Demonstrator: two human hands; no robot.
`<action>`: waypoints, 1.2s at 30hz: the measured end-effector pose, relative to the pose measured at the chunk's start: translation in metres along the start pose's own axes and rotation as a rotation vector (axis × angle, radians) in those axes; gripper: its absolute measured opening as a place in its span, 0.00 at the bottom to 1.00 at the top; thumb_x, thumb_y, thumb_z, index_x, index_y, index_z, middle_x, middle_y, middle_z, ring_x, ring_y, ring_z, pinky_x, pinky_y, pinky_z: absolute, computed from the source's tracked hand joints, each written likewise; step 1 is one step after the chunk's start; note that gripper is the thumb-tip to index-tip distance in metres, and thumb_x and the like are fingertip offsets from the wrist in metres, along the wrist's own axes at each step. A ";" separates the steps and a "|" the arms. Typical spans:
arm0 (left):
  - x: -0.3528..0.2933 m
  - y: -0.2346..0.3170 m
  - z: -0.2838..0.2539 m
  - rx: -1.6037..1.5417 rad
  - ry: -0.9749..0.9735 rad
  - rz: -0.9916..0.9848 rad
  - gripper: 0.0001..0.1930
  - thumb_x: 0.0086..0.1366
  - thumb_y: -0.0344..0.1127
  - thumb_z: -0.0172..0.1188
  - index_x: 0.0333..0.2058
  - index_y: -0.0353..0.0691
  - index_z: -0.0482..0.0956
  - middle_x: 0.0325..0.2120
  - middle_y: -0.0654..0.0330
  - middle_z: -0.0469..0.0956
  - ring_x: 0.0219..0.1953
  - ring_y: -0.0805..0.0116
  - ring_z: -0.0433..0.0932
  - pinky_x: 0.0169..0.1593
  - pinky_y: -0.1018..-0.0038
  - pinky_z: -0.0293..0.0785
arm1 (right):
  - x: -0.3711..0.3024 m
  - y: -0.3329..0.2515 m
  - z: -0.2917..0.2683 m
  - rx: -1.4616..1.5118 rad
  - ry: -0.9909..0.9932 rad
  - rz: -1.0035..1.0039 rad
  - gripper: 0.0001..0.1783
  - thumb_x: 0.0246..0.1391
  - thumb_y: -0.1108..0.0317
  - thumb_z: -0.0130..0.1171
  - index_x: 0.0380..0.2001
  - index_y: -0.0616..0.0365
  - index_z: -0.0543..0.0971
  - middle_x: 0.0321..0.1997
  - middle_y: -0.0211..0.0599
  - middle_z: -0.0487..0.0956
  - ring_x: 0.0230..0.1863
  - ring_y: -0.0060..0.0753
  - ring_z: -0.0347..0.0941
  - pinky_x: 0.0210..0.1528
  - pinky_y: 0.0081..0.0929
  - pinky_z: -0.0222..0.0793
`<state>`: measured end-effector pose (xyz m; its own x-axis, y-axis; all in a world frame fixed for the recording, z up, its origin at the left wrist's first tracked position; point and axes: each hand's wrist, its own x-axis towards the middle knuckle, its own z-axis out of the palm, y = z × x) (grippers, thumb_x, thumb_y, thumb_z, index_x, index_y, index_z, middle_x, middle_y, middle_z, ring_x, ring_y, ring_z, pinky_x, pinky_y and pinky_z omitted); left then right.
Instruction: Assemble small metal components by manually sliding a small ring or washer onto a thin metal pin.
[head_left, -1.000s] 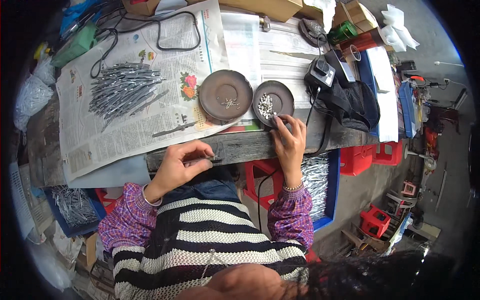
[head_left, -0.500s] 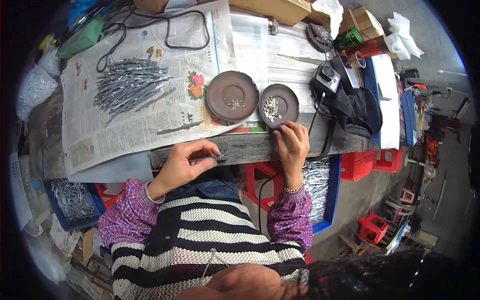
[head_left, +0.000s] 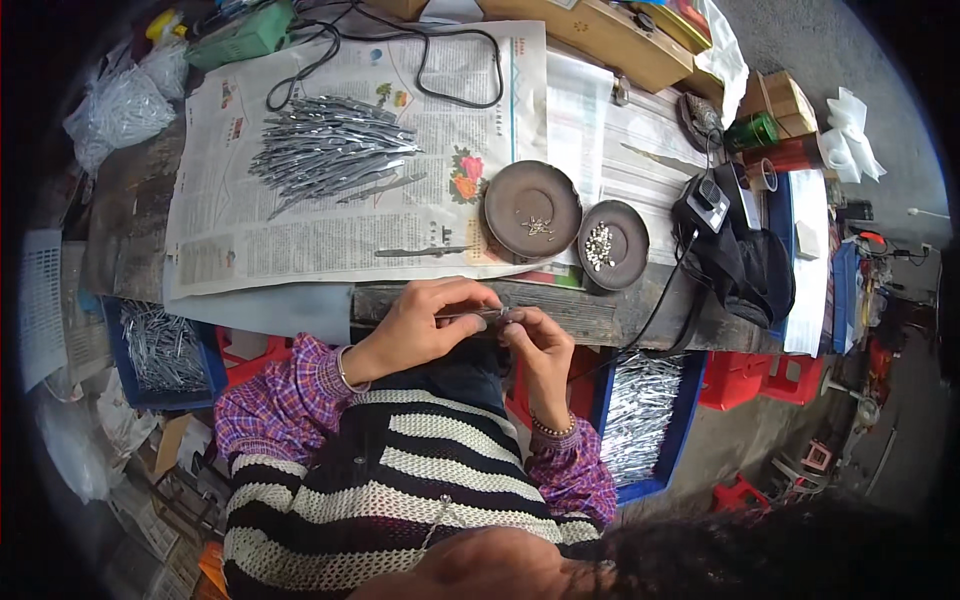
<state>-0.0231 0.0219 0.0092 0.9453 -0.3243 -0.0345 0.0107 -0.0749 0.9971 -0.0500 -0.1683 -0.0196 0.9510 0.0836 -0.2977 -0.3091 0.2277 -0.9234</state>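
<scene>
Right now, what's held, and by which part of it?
Left hand: slim grey metal piece, pinched near its right end. Right hand meets that end; can't tell whether it holds anything.

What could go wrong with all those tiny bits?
The small brown dish looks shallow and sits near the table edge, so a bump might spill its little pale bits. The left hand seems to pinch a thin grey piece while the right hand meets it at that edge, so something might slip and fall off.

A worn wooden table bears newspaper and a black bag.
</scene>
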 end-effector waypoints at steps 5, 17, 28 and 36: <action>-0.002 0.002 -0.002 0.170 0.004 0.111 0.11 0.53 0.23 0.59 0.37 0.35 0.78 0.27 0.56 0.77 0.28 0.69 0.77 0.33 0.76 0.72 | -0.002 0.006 0.002 0.129 -0.017 0.048 0.07 0.53 0.77 0.58 0.36 0.67 0.77 0.32 0.32 0.77 0.31 0.20 0.72 0.34 0.18 0.70; -0.003 -0.004 0.003 0.149 0.028 0.222 0.11 0.51 0.22 0.60 0.36 0.34 0.79 0.28 0.56 0.78 0.29 0.65 0.77 0.33 0.75 0.72 | -0.005 0.003 0.006 0.197 -0.014 0.114 0.07 0.54 0.76 0.57 0.37 0.67 0.77 0.31 0.33 0.78 0.29 0.20 0.73 0.32 0.18 0.72; -0.003 -0.010 0.012 0.318 0.100 0.347 0.14 0.49 0.18 0.60 0.37 0.36 0.79 0.29 0.55 0.76 0.30 0.61 0.78 0.33 0.72 0.74 | -0.004 0.009 0.010 0.224 0.041 0.111 0.07 0.54 0.76 0.57 0.36 0.68 0.77 0.31 0.35 0.78 0.28 0.22 0.74 0.32 0.19 0.73; -0.003 -0.012 0.015 0.325 0.103 0.362 0.15 0.49 0.17 0.59 0.38 0.36 0.79 0.28 0.56 0.75 0.29 0.63 0.77 0.32 0.74 0.73 | -0.006 0.011 0.011 0.260 0.098 0.067 0.06 0.54 0.77 0.56 0.35 0.68 0.77 0.30 0.36 0.78 0.27 0.23 0.75 0.31 0.19 0.74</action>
<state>-0.0308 0.0093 -0.0034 0.8971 -0.2898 0.3336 -0.4110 -0.2700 0.8707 -0.0590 -0.1555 -0.0250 0.9207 0.0157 -0.3899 -0.3515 0.4670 -0.8114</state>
